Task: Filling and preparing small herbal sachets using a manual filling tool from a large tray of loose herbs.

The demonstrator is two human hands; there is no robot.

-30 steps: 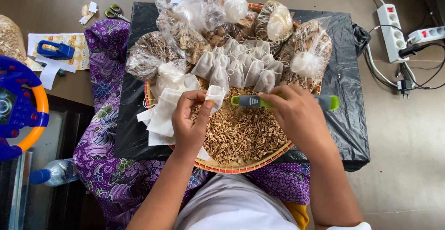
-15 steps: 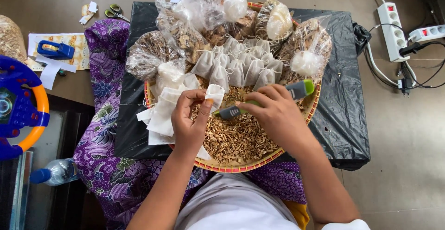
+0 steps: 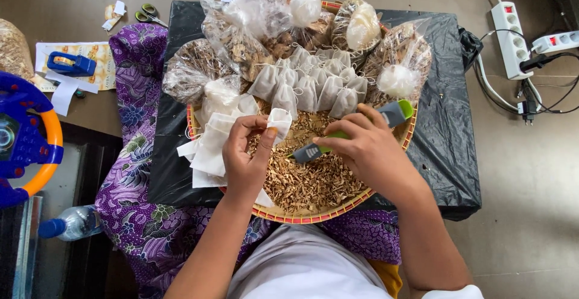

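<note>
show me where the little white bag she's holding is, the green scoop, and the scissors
small white bag [image 3: 278, 120], head view, on its pinched top.
green scoop [image 3: 395, 113], head view, on its grey and green end.
scissors [image 3: 148, 15], head view, on the green handles.

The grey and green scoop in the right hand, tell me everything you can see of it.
The grey and green scoop looks like plastic: a grey squared end low at the left, a green body, and a grey and green end high at the right. It lies tilted above the dried chips in the round woven tray. The right hand grips its middle, hiding that part.
</note>
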